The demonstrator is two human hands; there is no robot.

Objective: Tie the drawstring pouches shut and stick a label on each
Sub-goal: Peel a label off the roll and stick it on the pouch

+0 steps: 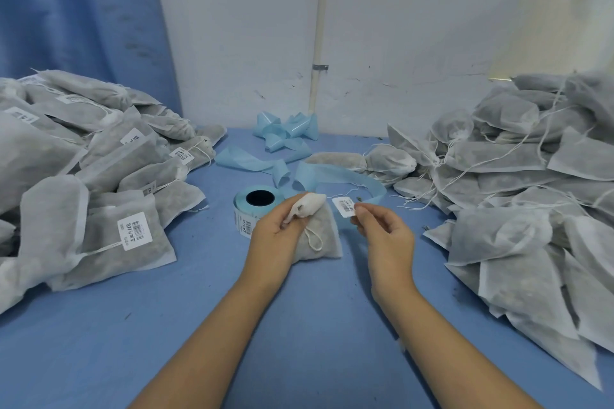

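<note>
Labelling step now: the left hand (277,226) grips one pouch (320,237) by its bunched neck, fingers curled round the white top, the body of the pouch resting on the blue table (299,325) right in the middle. The neck looks drawn closed, with a loop of string hanging free. The right hand (382,231) pinches one peeled label (344,206) between thumb and fingertip, held just beside the pouch but not touching it.

The next move, I'd say, calls for laying that label flat on the pouch's face and pressing it smooth, sticky side down and no creases.

The count: one pouch in hand, one loose label, one label roll (254,207) just behind the left hand, and a tangle of blue backing strip (332,173). There are two heaps, labelled pouches (83,176) on the left and unlabelled pouches (515,192) on the right, both too many to count.
</note>
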